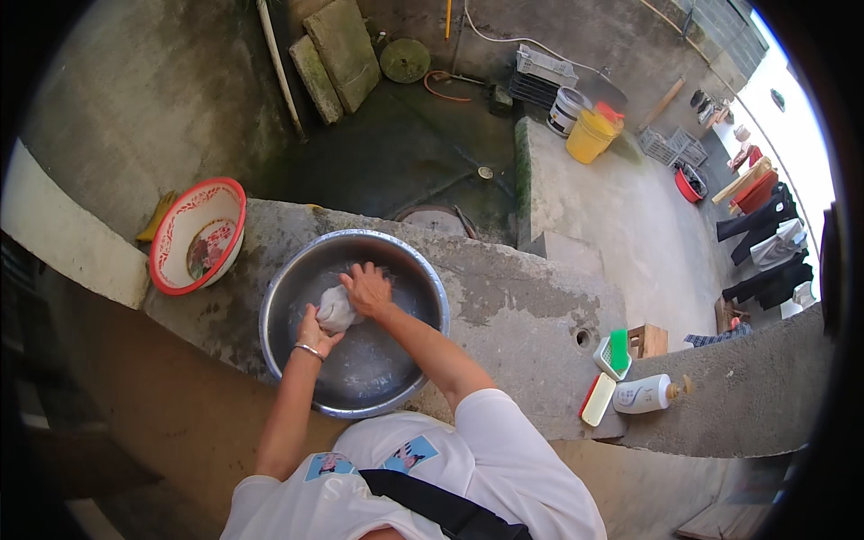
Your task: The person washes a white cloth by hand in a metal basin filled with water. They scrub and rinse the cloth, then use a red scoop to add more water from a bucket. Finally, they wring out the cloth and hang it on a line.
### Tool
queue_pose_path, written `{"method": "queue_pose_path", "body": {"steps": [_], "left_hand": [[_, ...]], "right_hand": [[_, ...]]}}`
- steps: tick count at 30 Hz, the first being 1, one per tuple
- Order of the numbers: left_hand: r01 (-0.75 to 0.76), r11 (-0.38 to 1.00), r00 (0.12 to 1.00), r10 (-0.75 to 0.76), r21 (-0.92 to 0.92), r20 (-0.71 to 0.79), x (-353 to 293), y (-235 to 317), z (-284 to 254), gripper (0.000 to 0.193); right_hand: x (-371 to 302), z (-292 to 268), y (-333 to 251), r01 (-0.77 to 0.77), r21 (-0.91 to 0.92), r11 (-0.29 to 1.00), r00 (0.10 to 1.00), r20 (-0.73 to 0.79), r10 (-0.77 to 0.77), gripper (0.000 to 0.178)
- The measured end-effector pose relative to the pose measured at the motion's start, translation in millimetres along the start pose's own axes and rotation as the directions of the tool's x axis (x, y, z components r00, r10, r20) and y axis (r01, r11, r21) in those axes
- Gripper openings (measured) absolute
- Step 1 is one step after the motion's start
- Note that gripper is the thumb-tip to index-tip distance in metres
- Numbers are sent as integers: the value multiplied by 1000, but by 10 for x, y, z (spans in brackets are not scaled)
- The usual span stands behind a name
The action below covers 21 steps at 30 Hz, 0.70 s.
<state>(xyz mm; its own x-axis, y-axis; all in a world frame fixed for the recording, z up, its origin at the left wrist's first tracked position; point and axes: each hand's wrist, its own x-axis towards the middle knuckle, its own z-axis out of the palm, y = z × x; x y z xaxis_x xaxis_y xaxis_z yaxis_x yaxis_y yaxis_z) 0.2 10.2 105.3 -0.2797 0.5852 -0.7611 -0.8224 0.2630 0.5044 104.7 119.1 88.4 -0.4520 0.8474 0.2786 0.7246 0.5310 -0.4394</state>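
Over one metal basin (367, 367), the left hand (317, 335) grips one pale cloth (337, 311); the splayed right hand (367, 291) touches its right side. One red-rimmed basin (187, 225) stands left; one white bucket (566, 110) and one yellow bucket (589, 137), far right.

Smooth, glossy metal basin (419, 295); matt cloth (337, 310); rough concrete counter (513, 301); smooth plastic bottle (641, 395); smooth plastic bucket (589, 139)
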Motion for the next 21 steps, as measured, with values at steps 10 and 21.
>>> {"method": "queue_pose_path", "body": {"steps": [10,21], "left_hand": [[52,988,999,-49,145,-24,-55,-38,73,63],[77,992,938,-39,-96,344,-291,70,261,38]], "right_hand": [[-228,119,-6,87,-21,996,947,312,-76,25],[-481,-667,-877,349,429,833,936,-114,-333,28]]}}
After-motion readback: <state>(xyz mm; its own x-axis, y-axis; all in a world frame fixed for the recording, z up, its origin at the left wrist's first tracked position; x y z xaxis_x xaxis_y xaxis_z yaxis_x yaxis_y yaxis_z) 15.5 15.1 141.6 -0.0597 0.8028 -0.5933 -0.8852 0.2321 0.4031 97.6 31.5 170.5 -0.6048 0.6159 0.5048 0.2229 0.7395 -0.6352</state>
